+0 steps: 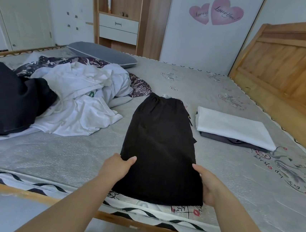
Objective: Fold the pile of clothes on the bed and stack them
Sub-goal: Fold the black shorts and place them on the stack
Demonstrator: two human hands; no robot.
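black garment (pixel 161 146) pinched at both edges by left hand (pixel 117 166) and right hand (pixel 209 186).

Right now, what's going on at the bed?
A person is folding laundry on the bed. Both hands grip the near end of a black garment laid flat on the mattress: the left hand at its left edge, the right hand at its right edge. To the right sits a folded stack, a white piece on top of a dark one. To the left, an unfolded pile of white, patterned and dark clothes waits.
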